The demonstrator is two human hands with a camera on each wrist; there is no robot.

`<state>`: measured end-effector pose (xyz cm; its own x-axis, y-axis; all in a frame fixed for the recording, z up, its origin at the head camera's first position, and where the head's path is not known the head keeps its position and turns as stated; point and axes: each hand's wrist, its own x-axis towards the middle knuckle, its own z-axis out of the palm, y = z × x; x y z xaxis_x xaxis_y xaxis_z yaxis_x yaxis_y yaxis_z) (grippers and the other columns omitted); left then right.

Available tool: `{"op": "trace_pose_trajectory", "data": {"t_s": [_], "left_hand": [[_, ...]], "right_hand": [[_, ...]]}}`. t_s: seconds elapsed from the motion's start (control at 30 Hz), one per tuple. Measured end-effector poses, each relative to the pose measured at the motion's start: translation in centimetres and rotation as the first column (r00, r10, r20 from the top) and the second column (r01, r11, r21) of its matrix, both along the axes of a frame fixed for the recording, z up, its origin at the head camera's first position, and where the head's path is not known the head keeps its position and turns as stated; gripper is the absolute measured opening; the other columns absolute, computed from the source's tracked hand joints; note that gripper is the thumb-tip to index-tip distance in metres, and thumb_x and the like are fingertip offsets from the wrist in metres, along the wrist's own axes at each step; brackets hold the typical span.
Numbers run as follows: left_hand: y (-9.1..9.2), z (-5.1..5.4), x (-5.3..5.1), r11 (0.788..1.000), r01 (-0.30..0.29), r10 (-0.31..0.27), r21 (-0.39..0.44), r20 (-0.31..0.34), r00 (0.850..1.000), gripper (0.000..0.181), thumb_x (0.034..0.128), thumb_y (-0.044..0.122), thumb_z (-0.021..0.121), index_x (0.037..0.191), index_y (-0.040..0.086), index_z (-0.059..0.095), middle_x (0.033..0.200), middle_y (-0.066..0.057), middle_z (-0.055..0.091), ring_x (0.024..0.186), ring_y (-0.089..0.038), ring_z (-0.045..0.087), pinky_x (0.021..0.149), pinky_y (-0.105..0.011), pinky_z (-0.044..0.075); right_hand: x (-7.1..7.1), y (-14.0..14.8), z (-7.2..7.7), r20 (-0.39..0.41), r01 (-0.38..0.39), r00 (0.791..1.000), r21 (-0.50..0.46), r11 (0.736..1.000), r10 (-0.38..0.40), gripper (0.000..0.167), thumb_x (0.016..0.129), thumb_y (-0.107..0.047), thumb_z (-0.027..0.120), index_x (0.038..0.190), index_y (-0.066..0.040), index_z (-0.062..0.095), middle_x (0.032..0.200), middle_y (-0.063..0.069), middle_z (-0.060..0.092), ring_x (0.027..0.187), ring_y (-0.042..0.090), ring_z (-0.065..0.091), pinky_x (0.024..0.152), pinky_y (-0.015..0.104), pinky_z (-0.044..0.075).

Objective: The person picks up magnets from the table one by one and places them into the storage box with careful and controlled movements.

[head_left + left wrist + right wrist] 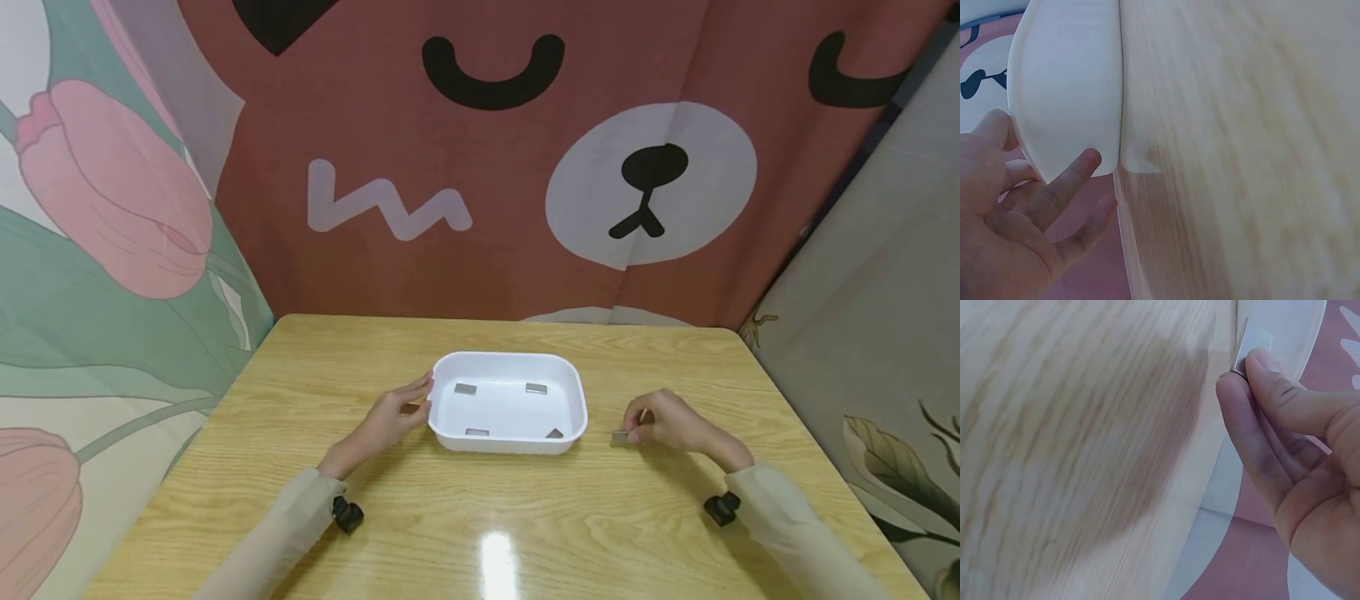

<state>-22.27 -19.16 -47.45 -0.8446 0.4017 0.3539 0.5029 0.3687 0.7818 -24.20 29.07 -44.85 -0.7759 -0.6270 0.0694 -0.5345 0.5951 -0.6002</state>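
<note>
A white plastic tray [510, 446] stands on the table, with several small flat silver metal pieces [536, 388] lying spread inside it. My left hand [393, 417] is at the tray's left end, its fingers spread and fairly straight against the rim and outer wall. In the left wrist view, fingers [1069, 184] of that hand lie along the tray's white side [1069, 87]. To the right of the tray, my right hand [667, 421] pinches another small silver metal piece [1252, 345] between thumb and fingertips, just above the table.
The wood-grain table [420, 517] has its far edge at a hanging cloth [375, 275] with a bear's face. Patterned cloths hang at the left [150, 350] and right [862, 350]. Each wrist wears a small black camera [347, 514].
</note>
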Motion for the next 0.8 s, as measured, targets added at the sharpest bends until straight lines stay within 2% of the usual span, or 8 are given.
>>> {"op": "trace_pose_trajectory", "data": {"t_s": [0.23,0.53,0.8], "left_hand": [[0.0,-0.1,0.0,1.000,0.003,-0.003,-0.001,-0.013,1.000,0.042,0.0969,-0.001,0.060,0.135,-0.015,0.047,0.149,-0.024,0.037,0.126,-0.040,0.050,0.083,-0.026,0.059],[-0.1,0.0,0.0,1.000,-0.006,0.006,-0.007,0.017,1.000,0.042,0.0979,0.000,0.059,0.135,-0.014,0.047,0.150,-0.021,0.037,0.127,-0.037,0.050,0.084,-0.024,0.058],[-0.1,0.0,0.0,1.000,-0.001,0.001,-0.009,0.010,1.000,0.042,0.0981,0.000,0.059,0.136,-0.013,0.047,0.150,-0.022,0.037,0.128,-0.037,0.049,0.084,-0.024,0.058]], "right_hand": [[-0.1,-0.3,0.1,0.032,0.008,0.999,-0.028,1.000,-0.007,0.013,0.083,0.003,0.077,0.082,-0.009,0.072,0.081,-0.001,0.070,0.071,0.011,0.063,0.059,0.024,0.056],[-0.3,-0.7,0.3,0.024,-0.002,1.000,-0.066,0.998,0.003,0.011,0.084,0.002,0.077,0.082,-0.008,0.072,0.081,0.007,0.071,0.069,0.012,0.065,0.057,0.025,0.058],[-0.5,-1.1,0.6,0.019,-0.001,1.000,-0.081,0.997,0.002,0.010,0.083,0.002,0.077,0.082,-0.006,0.072,0.080,0.001,0.070,0.066,0.014,0.066,0.054,0.026,0.058]]}}
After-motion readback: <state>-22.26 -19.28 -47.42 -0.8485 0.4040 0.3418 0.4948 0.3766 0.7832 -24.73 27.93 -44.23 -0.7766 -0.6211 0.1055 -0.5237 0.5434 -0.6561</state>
